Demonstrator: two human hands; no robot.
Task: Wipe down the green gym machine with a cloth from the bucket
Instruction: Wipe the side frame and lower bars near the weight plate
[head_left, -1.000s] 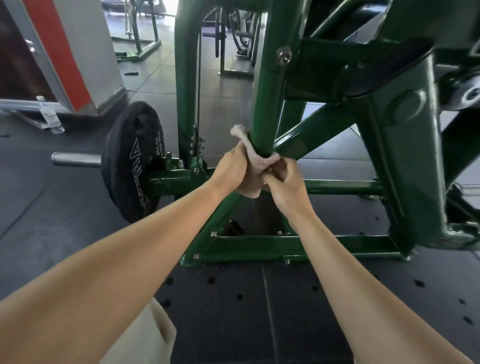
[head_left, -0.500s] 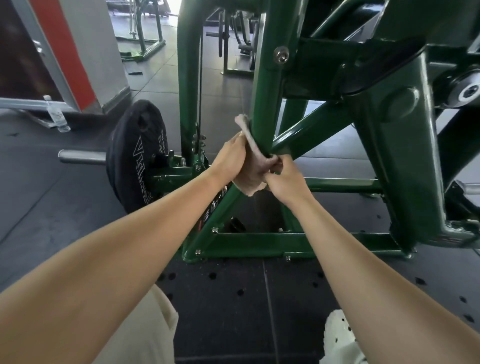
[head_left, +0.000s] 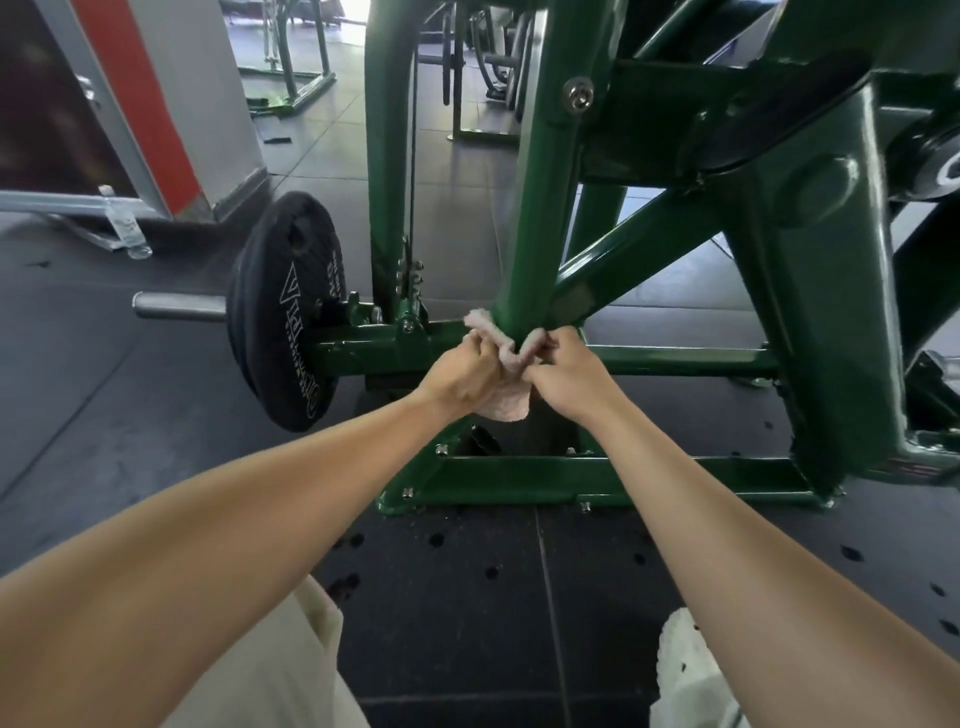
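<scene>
The green gym machine (head_left: 810, 270) fills the upper right, with an upright green post (head_left: 535, 218) running down the middle. A pale pink cloth (head_left: 506, 408) is wrapped around the foot of that post, just above the lower cross bars. My left hand (head_left: 462, 374) grips the cloth's left end. Against the post's right side, my right hand (head_left: 563, 374) grips the other end. Both fists sit close together in front of the post. No bucket is in view.
A black weight plate (head_left: 285, 312) sits on a steel sleeve (head_left: 179, 306) left of the post. A green base bar (head_left: 675, 475) is bolted to the dark rubber floor. A water bottle (head_left: 122, 223) stands far left by a red-and-grey pillar (head_left: 171, 104).
Both hands slid the wrapped cloth down the post, from mid-height to its foot near the cross bars. The grip on both ends stayed the same.
</scene>
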